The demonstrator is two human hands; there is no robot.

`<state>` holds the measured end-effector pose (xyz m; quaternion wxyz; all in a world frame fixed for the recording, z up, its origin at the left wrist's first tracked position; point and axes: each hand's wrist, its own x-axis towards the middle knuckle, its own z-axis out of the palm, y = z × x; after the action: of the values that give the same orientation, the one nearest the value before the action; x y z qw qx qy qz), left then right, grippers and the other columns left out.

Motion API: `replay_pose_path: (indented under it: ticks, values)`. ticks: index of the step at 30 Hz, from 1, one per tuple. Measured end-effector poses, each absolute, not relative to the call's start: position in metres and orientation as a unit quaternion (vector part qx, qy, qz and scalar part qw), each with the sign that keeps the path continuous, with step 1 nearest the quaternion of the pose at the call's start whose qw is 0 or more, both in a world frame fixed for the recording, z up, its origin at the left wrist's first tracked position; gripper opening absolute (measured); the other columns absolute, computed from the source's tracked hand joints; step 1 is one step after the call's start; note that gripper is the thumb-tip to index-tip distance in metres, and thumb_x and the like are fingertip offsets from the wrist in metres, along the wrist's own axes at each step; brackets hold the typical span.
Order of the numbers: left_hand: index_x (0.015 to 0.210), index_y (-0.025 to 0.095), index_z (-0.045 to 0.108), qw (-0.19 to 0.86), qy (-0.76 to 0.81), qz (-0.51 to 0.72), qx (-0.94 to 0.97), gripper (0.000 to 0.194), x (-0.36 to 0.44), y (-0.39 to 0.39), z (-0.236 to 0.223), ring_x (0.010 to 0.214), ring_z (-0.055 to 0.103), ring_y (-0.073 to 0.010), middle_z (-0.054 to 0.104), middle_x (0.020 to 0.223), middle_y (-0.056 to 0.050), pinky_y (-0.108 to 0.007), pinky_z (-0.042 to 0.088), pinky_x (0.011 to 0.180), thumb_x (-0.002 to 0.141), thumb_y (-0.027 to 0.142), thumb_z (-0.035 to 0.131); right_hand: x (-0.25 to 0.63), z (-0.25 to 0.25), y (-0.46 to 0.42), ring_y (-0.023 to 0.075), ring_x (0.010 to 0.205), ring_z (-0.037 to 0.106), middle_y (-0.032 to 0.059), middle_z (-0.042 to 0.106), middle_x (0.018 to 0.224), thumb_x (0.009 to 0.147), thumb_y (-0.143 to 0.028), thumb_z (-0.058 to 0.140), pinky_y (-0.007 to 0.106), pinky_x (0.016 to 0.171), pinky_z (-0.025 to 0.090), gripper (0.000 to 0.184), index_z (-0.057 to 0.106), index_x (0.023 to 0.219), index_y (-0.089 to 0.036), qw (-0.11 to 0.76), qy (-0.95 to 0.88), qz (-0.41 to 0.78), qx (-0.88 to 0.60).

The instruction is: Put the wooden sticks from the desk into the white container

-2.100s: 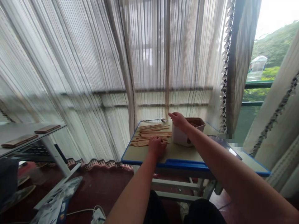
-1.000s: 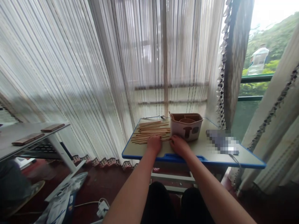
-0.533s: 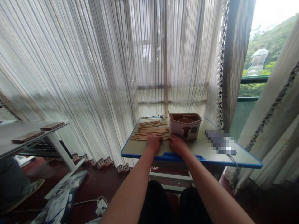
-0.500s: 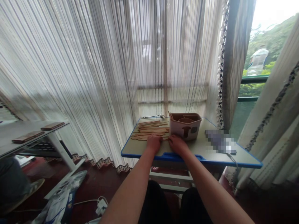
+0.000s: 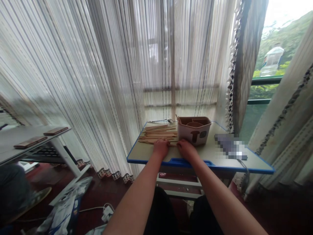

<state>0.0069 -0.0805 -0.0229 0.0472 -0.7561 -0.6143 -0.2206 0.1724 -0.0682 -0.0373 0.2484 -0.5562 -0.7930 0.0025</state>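
Left-hand grip: the left hand (image 5: pixel 161 147) is palm down with bent fingers at the near side of the sticks; I cannot tell how far it is closed or whether it pinches any.
Right-hand grip: the right hand (image 5: pixel 186 149) is lowered beside the near left corner of the holder, fingertips at the right ends of a few sticks; its closure is hidden too.
Between the hands: thin sticks (image 5: pixel 173 145) bridge the small gap.
Loose sticks: wooden sticks (image 5: pixel 160 133) lie flat, roughly side by side, on the left part of the desk (image 5: pixel 146 155).
Holder: a pale, brown-lined holder (image 5: pixel 194 130) stands upright to their right, a few sticks leaning in its left compartment.
Far left edge: a metal utensil (image 5: pixel 160 121) lies beyond the sticks.
Right side: a blurred-out dark object (image 5: pixel 227 147) with a cable (image 5: pixel 244 166) trailing off the near edge.
Left table: two brown flat objects (image 5: pixel 30 142) rest there.
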Motion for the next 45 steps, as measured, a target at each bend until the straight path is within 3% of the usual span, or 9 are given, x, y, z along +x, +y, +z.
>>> replay_pose_path:
  ticks: [6, 13, 18, 28, 36, 45]
  values:
    - [0.097, 0.031, 0.062, 0.065, -0.627, -0.223, -0.743, 0.028, 0.007, -0.084, -0.019, 0.101, 0.043, -0.0200, 0.057, 0.101, -0.003, -0.035, 0.031, 0.085, 0.081, 0.026, 0.040, 0.174, -0.040, -0.066, 0.0171, 0.087, 0.051, 0.0098, 0.053, 0.098, 0.082, -0.019, 0.037, 0.025, 0.079, 0.035, 0.027, 0.060, 0.095, -0.018, 0.300, -0.764, 0.000, -0.572]
    - [0.098, 0.030, 0.061, 0.073, -0.655, -0.236, -0.714, 0.029, 0.006, -0.081, -0.022, 0.099, 0.045, -0.0213, 0.060, 0.098, -0.004, -0.039, 0.031, 0.084, 0.084, 0.027, 0.035, 0.180, -0.036, -0.071, 0.0196, 0.085, 0.051, 0.0117, 0.056, 0.092, 0.083, -0.024, 0.030, 0.030, 0.078, 0.036, 0.030, 0.057, 0.093, -0.013, 0.478, -0.671, -0.029, -0.566]
    - [0.103, 0.027, 0.059, 0.059, -0.655, -0.233, -0.717, 0.030, 0.005, -0.079, -0.023, 0.100, 0.047, -0.0189, 0.060, 0.101, -0.005, -0.034, 0.032, 0.086, 0.085, 0.026, 0.034, 0.192, -0.032, -0.074, 0.0212, 0.081, 0.053, 0.0124, 0.060, 0.088, 0.083, -0.029, 0.029, 0.031, 0.075, 0.036, 0.034, 0.057, 0.093, -0.012, 0.588, -0.546, -0.024, -0.597]
    - [0.106, 0.025, 0.057, 0.064, -0.674, -0.217, -0.703, 0.032, 0.007, -0.085, -0.018, 0.100, 0.048, -0.0197, 0.059, 0.104, -0.006, -0.035, 0.032, 0.087, 0.085, 0.032, 0.035, 0.211, -0.037, -0.068, 0.0242, 0.079, 0.054, 0.0127, 0.062, 0.084, 0.075, -0.036, 0.038, 0.032, 0.069, 0.036, 0.034, 0.060, 0.087, -0.014, 0.598, -0.474, 0.076, -0.642]
    - [0.105, 0.028, 0.058, 0.047, -0.631, -0.232, -0.739, 0.033, 0.005, -0.086, -0.017, 0.099, 0.049, -0.0181, 0.061, 0.102, -0.004, -0.032, 0.032, 0.087, 0.087, 0.036, 0.031, 0.213, -0.037, -0.067, 0.0219, 0.078, 0.053, 0.0115, 0.060, 0.086, 0.072, -0.043, 0.043, 0.031, 0.070, 0.037, 0.040, 0.055, 0.094, -0.012, 0.677, -0.390, 0.108, -0.615]
    - [0.104, 0.028, 0.060, 0.026, -0.638, -0.236, -0.732, 0.033, 0.004, -0.085, -0.015, 0.098, 0.048, -0.0189, 0.061, 0.102, -0.003, -0.031, 0.032, 0.087, 0.085, 0.038, 0.035, 0.213, -0.034, -0.068, 0.0166, 0.059, 0.051, 0.0021, 0.057, 0.059, 0.069, -0.041, 0.044, 0.028, 0.058, 0.037, 0.029, 0.057, 0.074, -0.016, 0.706, -0.373, 0.174, -0.576]
